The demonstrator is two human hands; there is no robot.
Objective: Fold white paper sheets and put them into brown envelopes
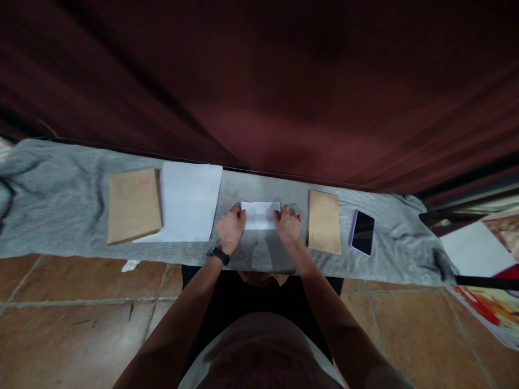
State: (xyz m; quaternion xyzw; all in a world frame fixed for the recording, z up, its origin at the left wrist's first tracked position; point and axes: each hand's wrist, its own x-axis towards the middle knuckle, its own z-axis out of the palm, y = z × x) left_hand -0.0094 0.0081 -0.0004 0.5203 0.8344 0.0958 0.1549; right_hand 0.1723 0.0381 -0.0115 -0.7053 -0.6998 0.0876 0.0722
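At the middle of a grey cloth (73, 216) spread over a tiled floor (81, 319), a folded white paper (260, 215) lies flat between the person's two hands. Left hand (230, 227), with a black wristband (219, 255), sits on the paper's left end, fingers bent down onto the edge. Right hand (287, 224) sits likewise on the right end. Both hands touch the paper, but whether they pinch it or only press it to the cloth cannot be told from this view. Left of the hands lies a stack of white sheets (188, 201), and overlapping its left edge is a brown envelope (133, 205). Just beside the right hand lies a second, narrower envelope (324, 221), and beyond it a phone (363, 232), screen dark and face up. A small white scrap (130, 265) lies on the tiles near the cloth's near edge. Behind the cloth hangs a dark red curtain (284, 81). The person sits at the cloth's near edge, both forearms reaching forward.
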